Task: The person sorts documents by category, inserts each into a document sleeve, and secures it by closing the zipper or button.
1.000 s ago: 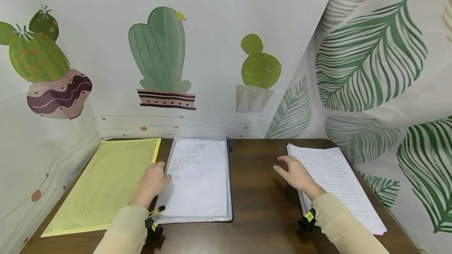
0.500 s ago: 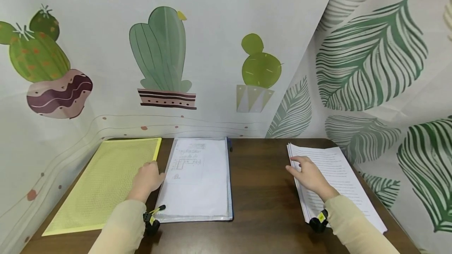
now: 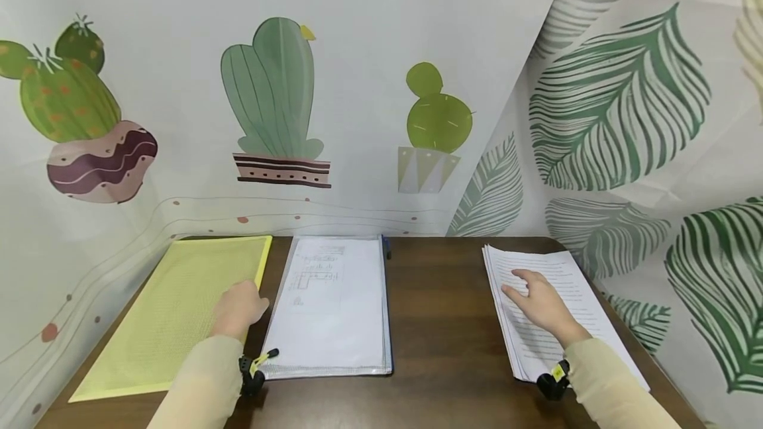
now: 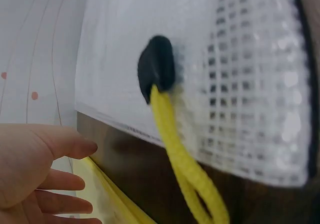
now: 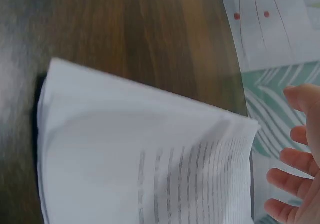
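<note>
A yellow mesh zip folder point(image 3: 161, 323) lies flat at the left of the table. My left hand point(image 3: 237, 308) hovers over its right edge, holding nothing; in the left wrist view its fingers point(image 4: 62, 201) are relaxed and apart. Beside it, in the middle, lies a clear mesh-edged document pouch point(image 3: 334, 343) with a sheet of handwriting and a small drawing inside. At the right is a stack of printed paper point(image 3: 590, 310). Over the stack's left part hangs my right hand point(image 3: 542, 303), its fingers point(image 5: 295, 160) loosely spread with nothing in them.
The brown wooden table point(image 3: 441, 323) shows between the pouch and the paper stack. A patterned cloth point(image 3: 357, 85) with cacti and leaves stands along its back and sides. A black-tipped yellow cord point(image 4: 172, 134) hangs from my left wrist over the pouch's corner.
My left hand has moved left, from the pouch's edge to over the yellow folder's edge. My right hand has moved right, from the stack's left side to above its pages.
</note>
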The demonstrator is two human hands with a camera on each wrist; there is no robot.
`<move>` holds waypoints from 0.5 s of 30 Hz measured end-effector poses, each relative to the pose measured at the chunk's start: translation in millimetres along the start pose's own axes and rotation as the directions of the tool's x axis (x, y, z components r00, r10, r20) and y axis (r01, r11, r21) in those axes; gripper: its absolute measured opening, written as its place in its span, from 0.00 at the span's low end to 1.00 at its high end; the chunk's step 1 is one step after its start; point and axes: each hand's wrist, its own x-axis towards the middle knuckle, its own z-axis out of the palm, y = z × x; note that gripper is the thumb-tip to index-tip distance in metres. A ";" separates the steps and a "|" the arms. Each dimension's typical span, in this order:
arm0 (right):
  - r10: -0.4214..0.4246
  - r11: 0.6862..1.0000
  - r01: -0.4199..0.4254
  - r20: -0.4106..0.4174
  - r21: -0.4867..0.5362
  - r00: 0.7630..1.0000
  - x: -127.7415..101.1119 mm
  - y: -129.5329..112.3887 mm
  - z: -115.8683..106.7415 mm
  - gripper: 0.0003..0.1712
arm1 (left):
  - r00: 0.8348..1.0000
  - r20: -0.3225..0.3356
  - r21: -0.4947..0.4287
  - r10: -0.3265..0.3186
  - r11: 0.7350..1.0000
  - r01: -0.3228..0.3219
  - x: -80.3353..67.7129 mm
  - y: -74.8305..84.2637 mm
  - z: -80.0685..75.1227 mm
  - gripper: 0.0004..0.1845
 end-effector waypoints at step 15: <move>0.161 0.985 -0.155 0.085 -0.070 0.983 -10.7 28.2 -8.6 0.46 | 1.000 0.000 0.019 -0.001 1.000 0.001 -1.7 -5.3 -3.7 0.08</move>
